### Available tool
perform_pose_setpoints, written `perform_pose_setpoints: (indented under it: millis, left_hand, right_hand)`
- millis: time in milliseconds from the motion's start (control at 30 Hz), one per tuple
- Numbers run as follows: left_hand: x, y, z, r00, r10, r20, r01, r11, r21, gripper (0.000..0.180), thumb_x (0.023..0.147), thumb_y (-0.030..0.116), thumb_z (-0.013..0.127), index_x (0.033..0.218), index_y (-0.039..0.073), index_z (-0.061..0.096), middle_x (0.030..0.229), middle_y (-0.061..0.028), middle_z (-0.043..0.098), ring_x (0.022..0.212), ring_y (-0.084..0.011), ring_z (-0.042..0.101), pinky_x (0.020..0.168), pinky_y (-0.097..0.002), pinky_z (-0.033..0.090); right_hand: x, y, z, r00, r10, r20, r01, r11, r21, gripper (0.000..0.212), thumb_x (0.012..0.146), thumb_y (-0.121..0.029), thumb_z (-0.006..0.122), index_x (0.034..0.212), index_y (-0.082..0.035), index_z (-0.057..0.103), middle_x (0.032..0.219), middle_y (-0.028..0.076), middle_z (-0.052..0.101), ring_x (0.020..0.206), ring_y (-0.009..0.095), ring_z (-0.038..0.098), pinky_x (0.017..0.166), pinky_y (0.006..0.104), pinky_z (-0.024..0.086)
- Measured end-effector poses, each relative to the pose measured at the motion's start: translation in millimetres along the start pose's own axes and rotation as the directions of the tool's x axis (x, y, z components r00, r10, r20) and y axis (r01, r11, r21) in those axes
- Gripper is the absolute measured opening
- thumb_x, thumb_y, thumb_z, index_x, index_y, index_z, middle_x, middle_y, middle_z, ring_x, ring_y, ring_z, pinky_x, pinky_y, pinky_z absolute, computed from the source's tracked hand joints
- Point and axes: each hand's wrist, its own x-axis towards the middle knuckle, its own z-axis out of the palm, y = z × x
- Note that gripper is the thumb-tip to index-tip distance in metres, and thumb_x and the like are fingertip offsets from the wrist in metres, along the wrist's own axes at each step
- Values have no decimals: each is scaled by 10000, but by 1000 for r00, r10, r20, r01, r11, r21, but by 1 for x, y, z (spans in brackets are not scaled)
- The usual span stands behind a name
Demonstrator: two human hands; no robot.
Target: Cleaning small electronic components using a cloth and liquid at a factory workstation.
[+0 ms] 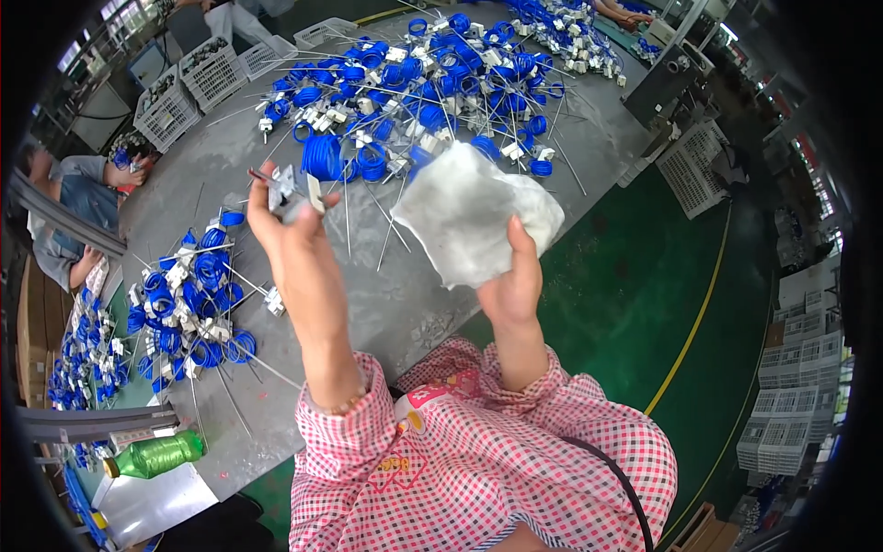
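Observation:
My right hand [513,287] grips a crumpled white cloth [474,216], greyish on its face, with the thumb lying over its edge. The cloth is held above the grey table. My left hand [299,239] is raised to its left, with fingers curled around a small white-and-metal part [287,189]; its exact kind is blurred. Just beyond those fingers is a blue coil [321,158], and I cannot tell whether it joins the held part. Behind both hands spreads a large heap of blue coils [432,69] with white connectors and thin metal rods.
A smaller heap of similar coils [198,294] lies at left. A green bottle [158,454] rests on its side near the table's left corner. White crates [213,75] stand at back left. Another person [87,207] works at far left. Green floor [625,304] lies right of the table.

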Motion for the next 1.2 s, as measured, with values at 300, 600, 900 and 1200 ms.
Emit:
perform_pose_setpoints:
  millis: [300, 600, 900, 1200]
  left_hand:
    - [-64, 3, 4, 917, 348, 195, -399, 812, 427, 494, 689, -92, 556, 1156, -36, 404, 1084, -134, 428, 986, -216, 479, 795, -297, 434]
    - [-84, 22, -6, 937, 349, 0, -315, 846, 430, 458, 706, -107, 553, 1144, -59, 424, 1047, -123, 436, 922, -208, 521, 758, -285, 467]
    - [-75, 29, -25, 955, 277, -109, -241, 934, 265, 457, 752, -78, 535, 1180, -72, 374, 1119, -124, 414, 992, -196, 473, 769, -274, 455]
    - [-64, 15, -39, 997, 73, -17, -75, 962, -262, 514, 750, 21, 591, 1191, -87, 351, 1032, -113, 496, 883, -154, 522, 761, -279, 434]
  right_hand:
    - [-33, 32, 51, 942, -276, 191, 328, 876, -354, 374, 868, -149, 348, 1195, 33, 340, 1157, 132, 447, 1057, 213, 452, 889, 312, 363]
    - [-57, 39, 69, 878, -321, 357, 458, 782, -423, 287, 823, -49, 436, 1100, 24, 452, 1069, 122, 508, 978, 223, 487, 849, 311, 358]
    - [-61, 35, 80, 698, -458, 551, 716, 459, -526, 293, 782, -25, 492, 1070, 25, 492, 1052, 133, 526, 989, 269, 491, 869, 339, 345]
    - [-45, 18, 75, 841, -542, -12, 479, 754, -449, 281, 837, -173, 444, 1035, 24, 470, 985, 84, 530, 884, 162, 514, 790, 288, 398]
